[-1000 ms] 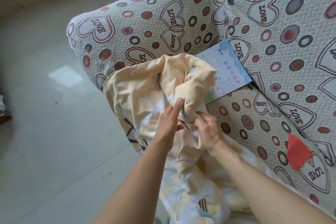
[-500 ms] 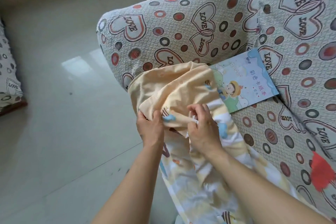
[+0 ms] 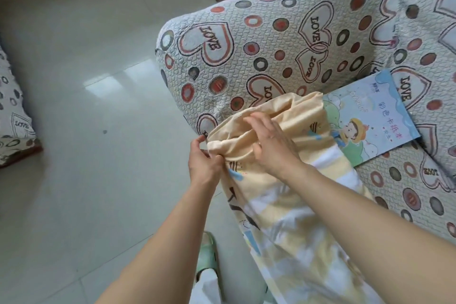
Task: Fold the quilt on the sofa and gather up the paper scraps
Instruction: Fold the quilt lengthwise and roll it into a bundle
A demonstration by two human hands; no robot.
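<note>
A pale yellow quilt (image 3: 291, 205) with cartoon prints lies along the front edge of the sofa (image 3: 271, 39), its far end bunched against the armrest. My left hand (image 3: 203, 160) pinches the quilt's left corner at the sofa's edge. My right hand (image 3: 269, 142) lies on top of the bunched end with fingers spread and nearly straight, pressing the fabric. No paper scrap shows in this view.
A blue coloured-paper booklet (image 3: 370, 121) lies on the seat just right of the quilt, partly under it. The sofa wears a grey cover with hearts and circles. Shiny tiled floor (image 3: 86, 131) spreads to the left. A green slipper (image 3: 207, 256) is below, a second seat (image 3: 12, 121) at far left.
My right hand has let go of the quilt's fold and now lies flat on it. The left hand slid to the left corner. The view has shifted; the red scrap has left the frame.
</note>
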